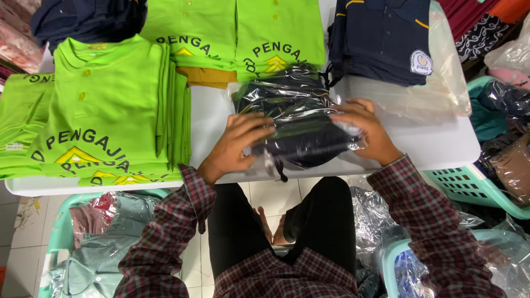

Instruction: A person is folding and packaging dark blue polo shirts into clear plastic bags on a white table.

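Sitting at the near edge of a white table (436,146), the person wore plaid sleeves (165,237) and black trousers, with pale green plastic baskets (469,185) of bagged clothing low on either side. Both hands rested on a dark folded garment in a clear plastic bag (301,118) lying at the table's front middle. The left hand (237,146) pressed flat with spread fingers on the bag's left side; the right hand (367,129) lay on its right side, fingers curved over the plastic, though whether they pinched the film could not be told. Just left of the bag stood a stack of bright green polo shirts (110,105) with dark lettering. Farther back lay two more green shirts (237,33), and to the right a navy polo stack (386,38) partly on loose clear plastic.
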